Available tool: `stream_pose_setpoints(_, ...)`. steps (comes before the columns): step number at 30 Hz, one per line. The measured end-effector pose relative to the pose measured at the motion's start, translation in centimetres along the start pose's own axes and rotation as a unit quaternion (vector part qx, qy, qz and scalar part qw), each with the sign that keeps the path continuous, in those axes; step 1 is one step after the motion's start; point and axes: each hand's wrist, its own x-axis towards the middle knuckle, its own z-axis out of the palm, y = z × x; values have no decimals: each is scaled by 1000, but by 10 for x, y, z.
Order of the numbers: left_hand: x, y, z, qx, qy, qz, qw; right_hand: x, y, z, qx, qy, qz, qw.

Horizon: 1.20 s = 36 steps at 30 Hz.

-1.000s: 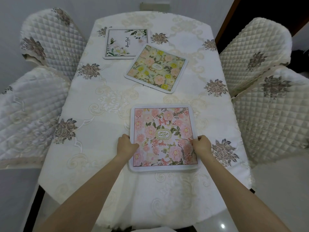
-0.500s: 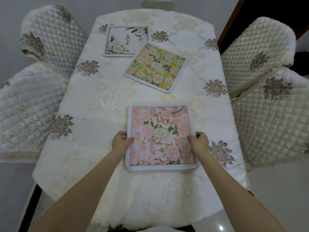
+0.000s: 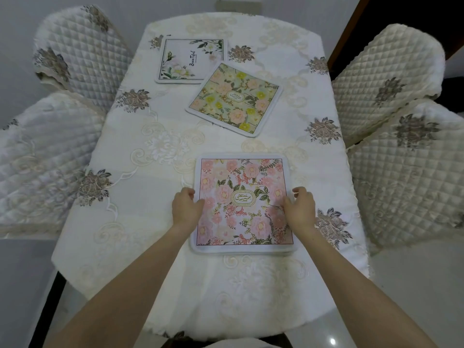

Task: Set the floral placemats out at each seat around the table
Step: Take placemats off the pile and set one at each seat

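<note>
A pink floral placemat [image 3: 242,204] lies flat on the table [image 3: 140,187] at the near end, right of centre. My left hand [image 3: 186,208] grips its left edge and my right hand [image 3: 300,208] grips its right edge, thumbs on top. Farther back a green and yellow floral placemat [image 3: 234,98] lies turned at an angle. Its far corner overlaps a white placemat [image 3: 192,61] with pale flowers and black script, near the far end.
The table wears a cream embroidered cloth with grey flower motifs. Two quilted chairs [image 3: 75,51] [image 3: 37,156] stand on the left and two more [image 3: 386,76] [image 3: 411,177] on the right. A dark door frame [image 3: 346,28] rises at the back right.
Both hands have shifted slightly on the pink placemat's edges and it sits a little squarer to the table. The view has tilted a bit. The other two mats have not moved.
</note>
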Motion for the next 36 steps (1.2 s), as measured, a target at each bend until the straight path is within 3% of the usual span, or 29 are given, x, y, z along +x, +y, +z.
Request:
stream_pose_setpoints(6, -11, 35, -17, -67, -31, 129, 989, -22, -32, -14, 119, 29, -48, 991)
stream_pose_setpoints(11, -29, 61, -38, -27, -59, 254, 965, -54, -53, -29, 94, 80, -120, 985)
stream_pose_setpoints(16, -56, 64, -59, 78, -64, 406, 908, -99, -59, -41, 41, 114, -171, 978)
stream_pose_setpoints(20, -76, 52, -63, 183, -56, 537, 822, -147, -44, -45, -36, 152, -207, 966)
stream_pose_setpoints(29, -142, 2, -17, 281, -188, 546, 766, -234, 41, -26, -123, 126, -94, 980)
stream_pose_setpoints(36, -212, 38, 54, 291, -251, 605, 697, -266, 122, -70, -116, 179, -35, 976)
